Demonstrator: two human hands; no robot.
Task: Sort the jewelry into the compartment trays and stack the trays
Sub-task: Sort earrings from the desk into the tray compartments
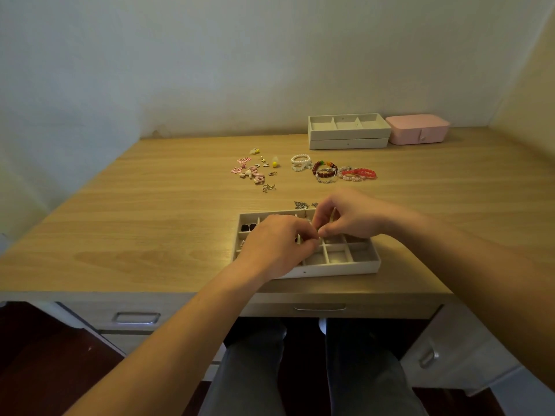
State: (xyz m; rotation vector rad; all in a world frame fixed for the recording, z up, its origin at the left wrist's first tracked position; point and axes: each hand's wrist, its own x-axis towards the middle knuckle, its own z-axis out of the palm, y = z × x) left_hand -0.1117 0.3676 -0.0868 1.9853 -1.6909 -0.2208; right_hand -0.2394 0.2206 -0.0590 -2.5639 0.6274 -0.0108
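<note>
A white compartment tray [354, 261] lies near the desk's front edge, with dark pieces in its far-left cell. Over it, my left hand [277, 244] and my right hand [345, 216] meet fingertip to fingertip and pinch a small jewelry piece that is too tiny to make out. A small silver chain pile [301, 204] lies just behind the tray. Farther back are pink hair clips and earrings [253, 172] and several bead bracelets [333, 171]. Two stacked white trays [348, 132] stand at the back.
A pink jewelry box [417, 129] sits right of the stacked trays against the wall. The wooden desk [150, 220] has drawers below its front edge, and my legs show under it. Walls close in on the left, back and right.
</note>
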